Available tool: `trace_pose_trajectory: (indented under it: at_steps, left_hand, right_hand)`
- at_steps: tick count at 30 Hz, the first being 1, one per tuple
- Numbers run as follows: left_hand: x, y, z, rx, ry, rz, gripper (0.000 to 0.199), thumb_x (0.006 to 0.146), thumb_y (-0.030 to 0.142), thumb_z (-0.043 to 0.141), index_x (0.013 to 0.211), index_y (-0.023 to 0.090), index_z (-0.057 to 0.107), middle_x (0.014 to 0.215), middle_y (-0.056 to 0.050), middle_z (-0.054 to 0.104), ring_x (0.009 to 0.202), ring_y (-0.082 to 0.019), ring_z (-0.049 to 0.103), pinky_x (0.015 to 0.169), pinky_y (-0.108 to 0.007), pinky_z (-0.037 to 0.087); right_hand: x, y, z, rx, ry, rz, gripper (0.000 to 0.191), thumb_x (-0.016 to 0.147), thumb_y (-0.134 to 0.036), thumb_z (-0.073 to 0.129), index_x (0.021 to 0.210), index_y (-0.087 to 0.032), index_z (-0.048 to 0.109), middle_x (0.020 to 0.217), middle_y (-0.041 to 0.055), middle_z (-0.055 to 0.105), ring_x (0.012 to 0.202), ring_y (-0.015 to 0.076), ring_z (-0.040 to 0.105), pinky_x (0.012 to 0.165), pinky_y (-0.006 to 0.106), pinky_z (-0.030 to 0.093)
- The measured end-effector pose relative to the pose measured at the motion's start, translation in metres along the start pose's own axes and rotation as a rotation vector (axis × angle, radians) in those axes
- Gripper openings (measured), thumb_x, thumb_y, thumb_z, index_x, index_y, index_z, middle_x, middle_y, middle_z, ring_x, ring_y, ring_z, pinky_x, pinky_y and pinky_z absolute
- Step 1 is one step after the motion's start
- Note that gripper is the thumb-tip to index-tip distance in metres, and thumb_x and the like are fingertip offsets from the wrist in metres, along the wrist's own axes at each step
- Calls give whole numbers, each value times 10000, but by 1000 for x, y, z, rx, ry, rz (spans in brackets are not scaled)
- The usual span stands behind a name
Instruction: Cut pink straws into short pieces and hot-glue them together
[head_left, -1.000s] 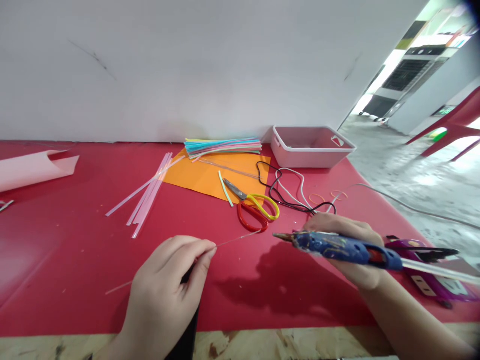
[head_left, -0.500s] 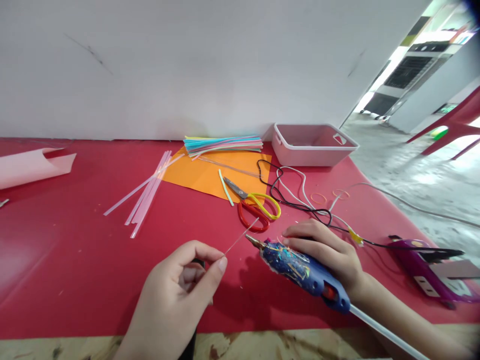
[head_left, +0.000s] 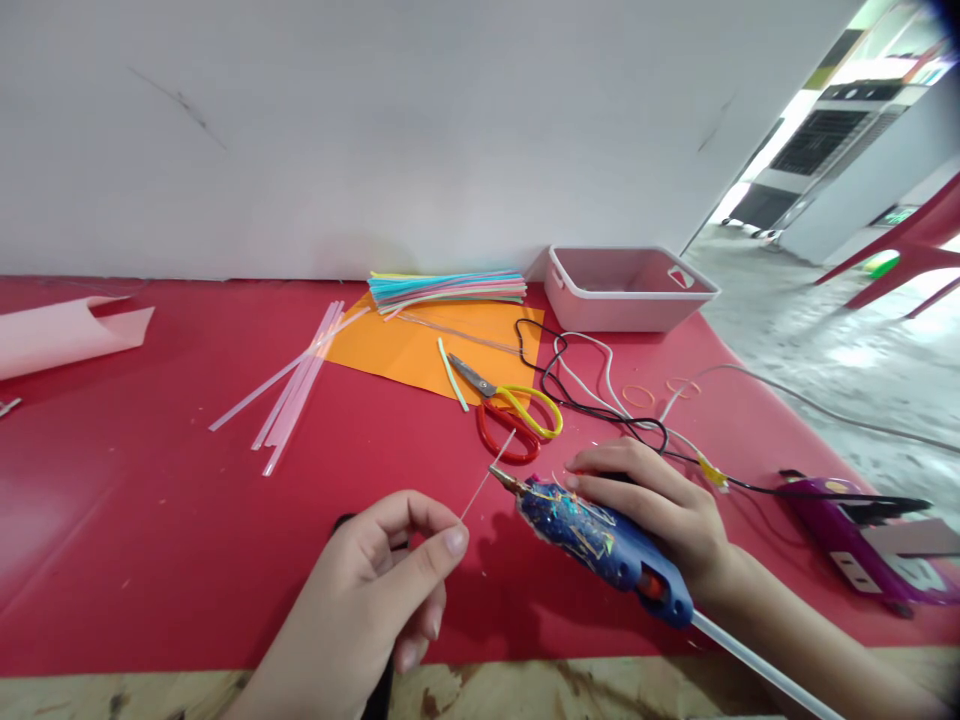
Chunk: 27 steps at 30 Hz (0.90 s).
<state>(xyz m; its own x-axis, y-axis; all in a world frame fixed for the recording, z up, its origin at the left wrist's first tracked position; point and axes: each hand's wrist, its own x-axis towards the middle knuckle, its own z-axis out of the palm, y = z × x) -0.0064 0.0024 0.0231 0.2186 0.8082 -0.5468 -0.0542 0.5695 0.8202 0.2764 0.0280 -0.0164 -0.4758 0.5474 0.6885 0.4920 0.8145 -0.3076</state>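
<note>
Between thumb and forefinger, my left hand pinches a thin, pale stick that slants up to the right; its material is too fine to tell. My right hand is wrapped round a blue glue gun lying on its side, with a white glue stick coming out of its back end. The metal nozzle is at the thin stick, touching it or very close. Just beyond are scissors with one yellow and one red handle, and a short pale green strip.
Pink clear strips lie left on the red table. An orange sheet sits under colourful pipe cleaners. A pink basket, tangled cables, rubber bands and a purple device are to the right.
My left hand has shifted slightly right and turned, so the thin stick stands steeper and meets the nozzle tip nearer. My right hand and the glue gun have barely moved.
</note>
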Motion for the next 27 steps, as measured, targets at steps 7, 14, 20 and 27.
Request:
trace_pose_trajectory:
  at_steps: [7,14,20,27]
  left_hand:
    - [1,-2,0,-104,-40,-68,362,781,497,816,801,198,613,439,81,510,340,-19,311,339,-114,258]
    - [-2,-2,1,-119,-44,-82,346,784,483,811,793,195,619,436,76,512,324,-19,324,338,-119,248]
    - [-2,1,2,-136,-36,-93,361,748,483,830,778,193,616,432,74,524,317,-15,342,334,-109,272]
    - [1,5,7,-154,-42,-127,476,597,553,899,734,187,628,396,77,492,319,-21,320,301,-122,297]
  right_hand:
    - [-3,0,0,-35,88,54,260,1004,-258,561,1212,-211,710,1062,143,733,936,247,733,802,376,607]
    - [-4,3,2,-7,35,15,271,1001,-281,563,1224,-225,707,1028,132,741,924,253,732,787,393,605]
    - [-5,3,-4,-72,89,93,268,1017,-250,537,1240,-240,687,1075,146,728,952,256,725,815,394,602]
    - [0,0,-2,-32,36,20,254,1024,-297,547,1205,-227,711,1019,128,739,914,249,731,782,385,608]
